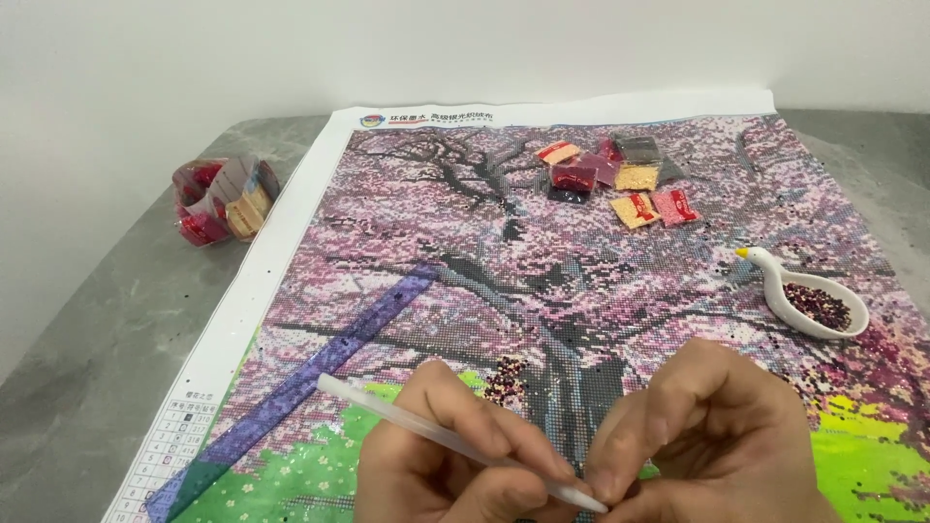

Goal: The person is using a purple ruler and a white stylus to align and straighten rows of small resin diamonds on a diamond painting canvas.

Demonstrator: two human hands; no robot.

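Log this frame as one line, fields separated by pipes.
left hand: holds white pen | right hand: pinching at pen tip | surface: diamond-painting canvas | nearby: swan-shaped bead tray, purple ruler

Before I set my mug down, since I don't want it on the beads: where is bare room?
The grey tabletop left of the canvas is bare below the bundle of packets. The far right corner beyond the canvas is also free. It is crowded around the bead packets, the swan-shaped tray and both hands.
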